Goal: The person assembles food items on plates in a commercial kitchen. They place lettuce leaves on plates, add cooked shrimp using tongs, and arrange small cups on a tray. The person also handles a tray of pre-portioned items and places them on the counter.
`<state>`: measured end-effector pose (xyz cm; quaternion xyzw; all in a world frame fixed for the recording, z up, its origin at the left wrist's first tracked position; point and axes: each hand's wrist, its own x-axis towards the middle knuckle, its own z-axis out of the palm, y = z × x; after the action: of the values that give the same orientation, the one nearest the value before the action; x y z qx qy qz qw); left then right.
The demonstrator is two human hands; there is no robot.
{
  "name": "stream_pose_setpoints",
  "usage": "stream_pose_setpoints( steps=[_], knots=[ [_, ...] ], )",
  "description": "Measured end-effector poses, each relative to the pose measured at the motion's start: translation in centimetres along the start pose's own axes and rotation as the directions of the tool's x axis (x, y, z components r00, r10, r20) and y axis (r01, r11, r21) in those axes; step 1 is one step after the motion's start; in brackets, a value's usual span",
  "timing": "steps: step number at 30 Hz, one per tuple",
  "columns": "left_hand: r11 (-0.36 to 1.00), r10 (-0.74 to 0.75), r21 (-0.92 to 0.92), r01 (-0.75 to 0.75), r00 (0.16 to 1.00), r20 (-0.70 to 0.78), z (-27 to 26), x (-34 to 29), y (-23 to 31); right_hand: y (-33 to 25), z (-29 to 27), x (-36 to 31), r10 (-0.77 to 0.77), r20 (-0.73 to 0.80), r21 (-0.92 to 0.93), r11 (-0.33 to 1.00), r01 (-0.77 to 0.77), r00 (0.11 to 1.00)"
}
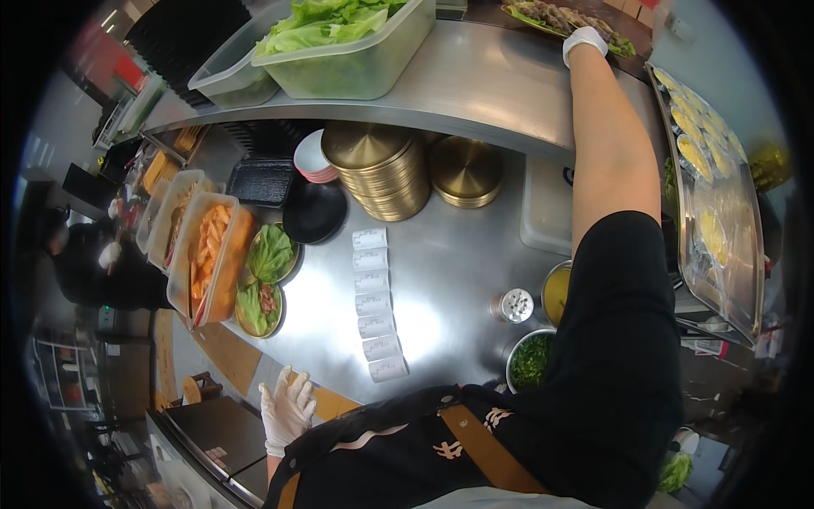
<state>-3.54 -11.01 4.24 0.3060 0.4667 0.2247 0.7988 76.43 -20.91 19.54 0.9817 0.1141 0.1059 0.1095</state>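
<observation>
My right hand (585, 41), in a white glove, is stretched far forward over the raised steel shelf. It grips the near rim of a plate (543, 30) heaped with browned meat-like food over green leaves; its fingertips are mostly hidden. My left hand (288, 411), also gloved, hovers low by my apron with its fingers apart and nothing in it. Nearest to it on the steel counter is a small gold dish of lettuce with reddish filling (259, 309). A second dish of lettuce (270, 254) sits just behind.
Paper slips (379, 304) run down the steel counter (449, 280). Stacked gold plates (381, 174) stand under the shelf (483, 76), which bears a lettuce tub (339, 72). Orange food fills a tub (212, 254) at left. A shaker (513, 306), chopped greens (532, 360) and a tray (721, 246) lie right.
</observation>
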Motion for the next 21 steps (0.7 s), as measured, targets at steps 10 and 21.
stream_pose_setpoints(
  steps=[10,21],
  knots=[
    [0.99,0.026,-0.139,-0.019,0.999,0.047,1.1,0.7,0.8,-0.2,0.3,1.6,-0.015,0.028,0.047,0.999,0.013,1.0],
    [0.991,0.069,-0.12,-0.066,0.997,0.021,0.4,0.0,1.4,0.7,2.9,4.6,0.045,0.28,0.846,-0.484,-0.224,0.959]
  ],
)
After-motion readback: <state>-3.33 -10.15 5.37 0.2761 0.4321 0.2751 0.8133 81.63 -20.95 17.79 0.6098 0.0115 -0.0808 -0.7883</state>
